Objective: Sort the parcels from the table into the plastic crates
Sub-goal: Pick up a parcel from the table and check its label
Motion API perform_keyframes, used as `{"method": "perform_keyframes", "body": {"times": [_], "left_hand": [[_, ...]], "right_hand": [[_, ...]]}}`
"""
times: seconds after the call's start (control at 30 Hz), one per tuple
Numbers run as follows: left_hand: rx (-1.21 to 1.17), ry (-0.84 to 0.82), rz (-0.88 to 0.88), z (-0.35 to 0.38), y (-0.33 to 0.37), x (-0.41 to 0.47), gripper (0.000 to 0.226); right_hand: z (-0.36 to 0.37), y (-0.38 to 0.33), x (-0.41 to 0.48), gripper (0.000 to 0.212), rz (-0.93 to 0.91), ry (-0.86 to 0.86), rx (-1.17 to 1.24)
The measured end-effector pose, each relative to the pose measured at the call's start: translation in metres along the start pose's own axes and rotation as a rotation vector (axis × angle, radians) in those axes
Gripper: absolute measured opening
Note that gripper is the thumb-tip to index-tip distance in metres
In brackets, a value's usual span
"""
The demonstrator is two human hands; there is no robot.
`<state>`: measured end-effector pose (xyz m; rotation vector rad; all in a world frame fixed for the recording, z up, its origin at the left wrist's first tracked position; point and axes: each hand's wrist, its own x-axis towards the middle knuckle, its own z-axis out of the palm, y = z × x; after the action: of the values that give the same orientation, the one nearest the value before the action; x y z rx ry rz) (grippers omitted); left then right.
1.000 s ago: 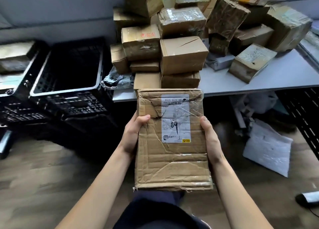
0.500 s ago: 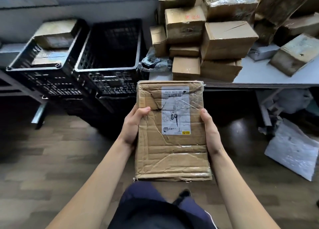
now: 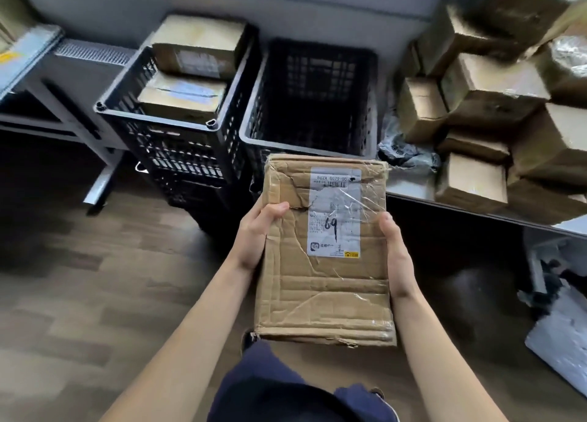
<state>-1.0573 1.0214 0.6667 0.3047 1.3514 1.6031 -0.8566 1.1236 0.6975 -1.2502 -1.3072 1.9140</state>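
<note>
Parcel (image 3: 324, 294) x1 gripped by both hands, L (image 3: 254, 240) + R (image 3: 397, 256), 2 crates (image 3: 317, 81) ahead

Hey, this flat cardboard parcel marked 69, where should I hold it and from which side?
Grip the parcel by its two long edges near mid-length, one hand from each side, thumbs on top, as the left hand and right hand do now. It is broad, flat and crumpled, so that probably keeps it level.

Single head-worn view looks forward and down, close over the floor (image 3: 79, 294).
</note>
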Motion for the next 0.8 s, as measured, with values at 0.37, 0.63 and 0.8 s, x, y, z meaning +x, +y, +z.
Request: {"method": "perform_keyframes", "body": {"times": [0.37, 0.63, 0.8], "left_hand": [[0.100, 0.046, 0.084, -0.082, 0.105, 0.111, 0.057], [0.151, 0.113, 0.078, -0.110, 0.186, 0.210, 0.058], [0.146, 0.032, -0.001, -0.132, 0.236, 0.264, 0.033]], "right_hand": [[0.124, -0.042, 0.114, 0.029, -0.013, 0.057, -0.061], [0.189, -0.082, 0.229, 0.036, 0.066, -0.072, 0.047], [0.230, -0.102, 0.290, 0.072, 0.136, -0.135, 0.088]]}}
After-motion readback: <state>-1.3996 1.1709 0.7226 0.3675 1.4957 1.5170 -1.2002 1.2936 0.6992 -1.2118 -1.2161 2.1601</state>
